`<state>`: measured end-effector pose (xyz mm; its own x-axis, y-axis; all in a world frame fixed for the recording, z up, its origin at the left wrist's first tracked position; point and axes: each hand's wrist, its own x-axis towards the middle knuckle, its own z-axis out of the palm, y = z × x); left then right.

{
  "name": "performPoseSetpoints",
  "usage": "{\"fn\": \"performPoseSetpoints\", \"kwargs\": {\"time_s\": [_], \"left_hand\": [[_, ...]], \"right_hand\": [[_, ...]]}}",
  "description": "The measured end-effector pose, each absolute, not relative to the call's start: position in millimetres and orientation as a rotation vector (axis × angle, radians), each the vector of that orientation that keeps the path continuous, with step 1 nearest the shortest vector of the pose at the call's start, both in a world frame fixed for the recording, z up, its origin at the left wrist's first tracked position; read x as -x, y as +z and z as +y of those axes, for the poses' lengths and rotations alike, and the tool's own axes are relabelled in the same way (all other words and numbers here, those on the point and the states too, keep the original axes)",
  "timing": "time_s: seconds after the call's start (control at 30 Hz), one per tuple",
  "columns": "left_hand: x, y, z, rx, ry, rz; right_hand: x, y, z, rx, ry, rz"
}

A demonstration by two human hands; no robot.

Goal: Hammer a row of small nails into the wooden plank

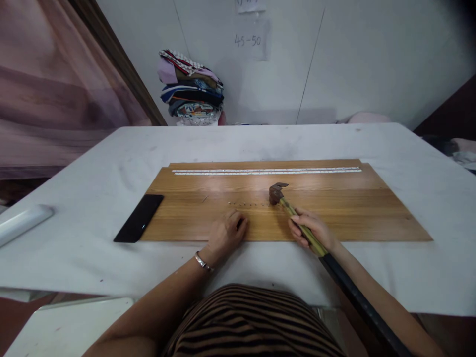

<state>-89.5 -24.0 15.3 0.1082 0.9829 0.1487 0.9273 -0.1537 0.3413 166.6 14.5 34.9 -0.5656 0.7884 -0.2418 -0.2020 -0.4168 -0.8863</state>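
Observation:
My right hand (311, 229) is wrapped round the handle of a claw hammer (316, 243), gripping its yellowish part near the head. The hammer's rusty head (275, 193) is down at the right end of a row of small nails (250, 204) in the wooden board (353, 213). My left hand (227, 230) rests on the board's near edge just below the row, its fingers curled closed. Whatever may be inside those fingers is hidden. A single loose nail (205, 198) lies on the board to the left of the row.
Two white measuring strips (267, 171) run along the board's far side. On its left edge lies a black phone (139, 218). A white cloth (92, 198) covers the table, with a plastic roll (26, 223) at far left. Folded fabrics (191, 89) are stacked behind.

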Motion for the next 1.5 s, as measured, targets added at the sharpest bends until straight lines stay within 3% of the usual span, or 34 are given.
{"fn": "performPoseSetpoints", "kwargs": {"time_s": [1.5], "left_hand": [[89,2,-24,-2.244,0.658,1.868]], "right_hand": [[-170,29,12,0.927,2.056,-1.144]]}}
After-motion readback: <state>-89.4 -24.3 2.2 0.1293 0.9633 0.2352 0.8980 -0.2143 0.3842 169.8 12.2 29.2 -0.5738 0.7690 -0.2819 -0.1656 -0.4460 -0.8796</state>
